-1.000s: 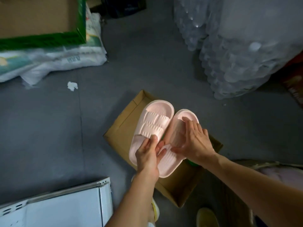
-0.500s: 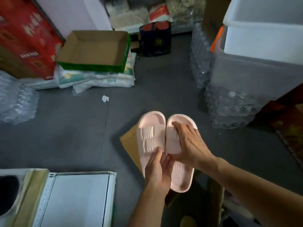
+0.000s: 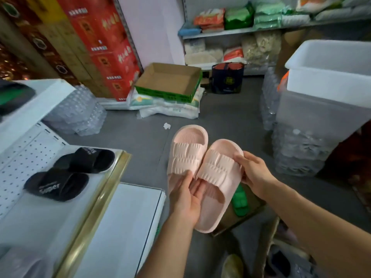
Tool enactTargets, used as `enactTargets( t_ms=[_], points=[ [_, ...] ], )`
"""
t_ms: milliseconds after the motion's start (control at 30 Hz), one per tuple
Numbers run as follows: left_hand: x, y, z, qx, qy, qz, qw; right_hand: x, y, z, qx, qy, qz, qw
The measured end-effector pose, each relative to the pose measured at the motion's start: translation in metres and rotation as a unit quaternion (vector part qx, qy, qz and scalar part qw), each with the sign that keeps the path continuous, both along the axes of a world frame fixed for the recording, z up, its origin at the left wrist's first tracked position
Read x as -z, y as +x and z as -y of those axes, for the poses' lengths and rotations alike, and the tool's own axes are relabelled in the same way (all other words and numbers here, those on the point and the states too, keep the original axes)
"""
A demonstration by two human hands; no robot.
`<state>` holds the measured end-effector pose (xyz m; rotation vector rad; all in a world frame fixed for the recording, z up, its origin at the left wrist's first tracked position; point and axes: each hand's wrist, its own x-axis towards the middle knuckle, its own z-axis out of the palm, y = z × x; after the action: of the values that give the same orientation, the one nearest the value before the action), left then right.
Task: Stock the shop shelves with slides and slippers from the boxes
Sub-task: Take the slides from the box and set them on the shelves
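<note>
Currently, head view: left hand (image 3: 185, 199) grips the heel ends of two pink slides (image 3: 202, 173), held side by side above the grey floor; right hand (image 3: 254, 173) pinches the right slide's outer edge. Two black slides (image 3: 70, 173) sit on the white shelf (image 3: 46, 215) left. Green slide (image 3: 240, 203) lies in the cardboard box below.

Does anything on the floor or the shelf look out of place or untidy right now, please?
A crumpled scrap of white paper lies loose on the grey floor, beyond the pink slides held in both hands. A single green slide lies in the cardboard box below them. The black slides sit neatly on the shelf.
</note>
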<state>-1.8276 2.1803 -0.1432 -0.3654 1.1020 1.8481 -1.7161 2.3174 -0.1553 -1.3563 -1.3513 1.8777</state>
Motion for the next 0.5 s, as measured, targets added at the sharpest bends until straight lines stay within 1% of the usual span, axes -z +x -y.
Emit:
enactTargets(
  t_ms=[133,267,400,500],
  points=[
    [-0.039,0.031,0.106,-0.003,0.003,-0.053,0.999,-0.044,0.019,0.083,-0.064,-0.010,-0.049,0.997],
    [-0.083,0.060,0.193,-0.043,0.034,-0.092,0.994,-0.093,0.035,0.154,-0.133,0.000,-0.082,0.988],
    [-0.126,0.079,0.241,-0.058,0.056,-0.100,0.992,-0.135,0.050,0.197,-0.145,-0.004,-0.114,0.983],
    [-0.154,0.088,0.260,-0.057,0.050,-0.100,0.992,-0.161,0.058,0.216,-0.150,0.005,-0.109,0.983]
  ],
)
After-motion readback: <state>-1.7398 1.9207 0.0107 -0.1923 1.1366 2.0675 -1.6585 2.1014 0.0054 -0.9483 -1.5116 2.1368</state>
